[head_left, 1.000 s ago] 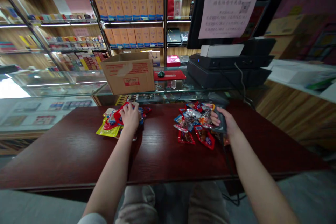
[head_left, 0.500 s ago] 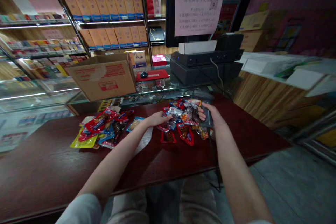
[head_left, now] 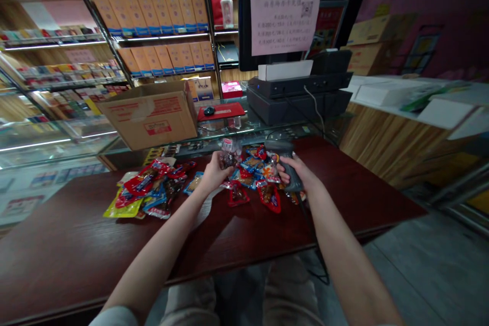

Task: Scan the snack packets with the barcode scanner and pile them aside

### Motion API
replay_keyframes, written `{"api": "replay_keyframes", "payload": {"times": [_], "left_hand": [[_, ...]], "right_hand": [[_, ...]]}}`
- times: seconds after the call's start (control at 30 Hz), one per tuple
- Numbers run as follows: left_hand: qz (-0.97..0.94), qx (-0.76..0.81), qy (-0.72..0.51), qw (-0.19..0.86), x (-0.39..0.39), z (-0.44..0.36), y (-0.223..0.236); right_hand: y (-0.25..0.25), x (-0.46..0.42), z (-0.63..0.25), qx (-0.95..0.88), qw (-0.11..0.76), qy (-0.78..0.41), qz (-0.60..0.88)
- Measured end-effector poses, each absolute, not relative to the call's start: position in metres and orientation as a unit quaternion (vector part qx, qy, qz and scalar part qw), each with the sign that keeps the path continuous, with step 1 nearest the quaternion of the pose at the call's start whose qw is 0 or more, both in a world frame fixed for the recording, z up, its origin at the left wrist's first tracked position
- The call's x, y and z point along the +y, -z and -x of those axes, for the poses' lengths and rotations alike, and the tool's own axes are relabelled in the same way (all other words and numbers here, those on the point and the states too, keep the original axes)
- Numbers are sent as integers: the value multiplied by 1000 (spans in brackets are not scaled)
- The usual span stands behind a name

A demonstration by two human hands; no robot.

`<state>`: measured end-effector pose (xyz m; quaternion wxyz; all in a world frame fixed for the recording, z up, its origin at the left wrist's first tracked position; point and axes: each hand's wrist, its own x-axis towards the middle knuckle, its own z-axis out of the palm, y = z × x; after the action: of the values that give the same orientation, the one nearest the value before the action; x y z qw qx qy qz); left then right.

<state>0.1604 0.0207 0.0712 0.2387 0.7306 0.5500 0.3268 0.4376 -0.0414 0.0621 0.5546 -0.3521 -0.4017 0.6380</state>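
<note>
Between the fingers of my left hand [head_left: 214, 172] is a clear snack packet [head_left: 229, 158] with dark contents, lifted at the left side of a loose heap of snack packets [head_left: 252, 164]. My right hand [head_left: 300, 173] is wrapped round a dark handheld barcode scanner [head_left: 292, 165], its head pointing left over the heap's right part. From the scanner's handle a cable runs down past the table edge. Red-edged packets [head_left: 270, 197] lie at the front of the heap. Another pile of red, blue and yellow packets [head_left: 147, 186] rests further left on the table.
The dark red wooden table [head_left: 76, 244] spans the front. Behind it, on a glass counter, stand an open cardboard box [head_left: 153, 119], a mouse [head_left: 209, 111] on a red mat, and a black cash drawer [head_left: 298, 104] below a monitor bearing a pink paper sign [head_left: 284, 20].
My left hand has moved left and slightly up, raising the clear packet from the heap. My right hand with the scanner has shifted a little left.
</note>
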Motion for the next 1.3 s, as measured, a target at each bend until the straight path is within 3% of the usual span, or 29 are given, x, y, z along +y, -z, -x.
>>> {"api": "replay_keyframes", "payload": {"times": [0.1,0.17,0.6,0.9,1.07,1.2,1.3], "left_hand": [[-739,614,-264,84,6,-144,-81],[-738,631,-237,36,-1,-135,-81],[-764,574,-244,162,-5,-127,-69],[-776,596,-165,121,-6,-124,-71],[-728,680,-91,24,2,-101,-73],[-678,721,-127,-68,8,-83,-71],[-755,635,-144,-80,10,-84,-62]], "right_hand": [[-63,-44,-427,-410,548,-647,335],[-63,-46,-420,-416,540,-659,318],[-56,-46,-405,-453,476,-677,332],[-57,-48,-405,-449,474,-672,350],[-62,-50,-406,-446,489,-662,351],[-65,-50,-408,-438,498,-661,351],[-64,-50,-409,-437,501,-659,351]]}}
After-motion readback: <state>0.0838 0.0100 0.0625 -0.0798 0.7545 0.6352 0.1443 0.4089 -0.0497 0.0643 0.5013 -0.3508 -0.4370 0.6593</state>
